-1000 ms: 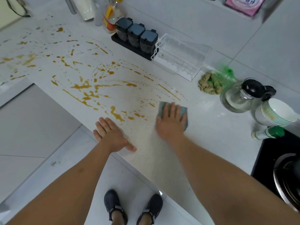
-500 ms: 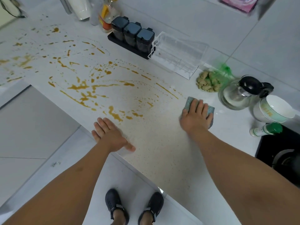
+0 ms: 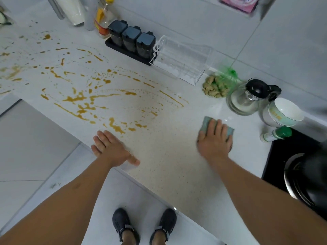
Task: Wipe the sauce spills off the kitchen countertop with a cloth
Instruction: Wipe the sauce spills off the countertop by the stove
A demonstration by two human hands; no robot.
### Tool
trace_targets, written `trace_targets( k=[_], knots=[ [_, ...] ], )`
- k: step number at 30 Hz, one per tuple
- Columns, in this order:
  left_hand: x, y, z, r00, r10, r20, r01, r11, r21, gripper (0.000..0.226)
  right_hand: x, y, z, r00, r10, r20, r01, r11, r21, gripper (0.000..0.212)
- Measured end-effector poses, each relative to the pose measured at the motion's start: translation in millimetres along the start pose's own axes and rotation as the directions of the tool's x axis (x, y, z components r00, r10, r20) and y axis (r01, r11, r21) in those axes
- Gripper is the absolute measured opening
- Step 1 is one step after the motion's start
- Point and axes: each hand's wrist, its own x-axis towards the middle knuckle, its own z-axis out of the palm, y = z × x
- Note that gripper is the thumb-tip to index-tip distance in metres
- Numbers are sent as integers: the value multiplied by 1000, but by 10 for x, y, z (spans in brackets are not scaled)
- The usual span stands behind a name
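Two dark shoes [image 3: 144, 225] show at the bottom, on the pale floor [image 3: 31, 174] beside the counter [image 3: 177, 165]. Nearest on the counter, my left hand [image 3: 113, 149] lies flat at the front edge, fingers straight and together, thumb stretched out to the right, holding nothing. To its right and a little farther in, my right hand [image 3: 215, 138] presses palm-down on the cloth [image 3: 206, 123], fingers spread and fairly straight over it; the blue-green cloth shows past my fingertips and at the right side of my hand. It lies on a part of the counter with only fine specks, near the small green-capped bottle [image 3: 276, 133] lying on its side by the black stove [image 3: 283, 156].

Beyond my left hand, the sauce spills [image 3: 85, 101] spread in brown streaks and drops across the middle and left of the counter. Farther right stand a white bowl [image 3: 283, 112], a glass pot with a black lid [image 3: 247, 98] and a heap of ginger in green netting [image 3: 217, 85]. Against the wall sit a clear plastic rack [image 3: 182, 64], three dark-lidded jars in a black tray [image 3: 131, 39] and a bottle with a yellow cap [image 3: 104, 16].
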Motion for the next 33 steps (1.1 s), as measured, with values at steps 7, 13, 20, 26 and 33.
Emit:
trace_targets(
  k=[7,13,20,26,33],
  knots=[
    [15,4,6,1000,-3,-1,3,1000,7,183,453,-760,-73,994,-77,75,78,997,-19,71],
    [-31,-12,0,1000,-6,-16,6,1000,1,182,-485,-835,193,889,-449,93,457,885,-94,70],
    [-42,-19,-7,1000,11,4,-11,1000,-2,182,5,-230,-8,993,-50,104,52,998,-23,72],
    [-1,-9,-23,1000,17,19,-17,1000,-1,182,504,-884,-97,990,-81,116,85,996,-32,73],
    [-42,-16,-25,1000,1,11,-1,1000,6,182,-534,-915,279,821,-563,93,570,815,-101,70]
  ],
)
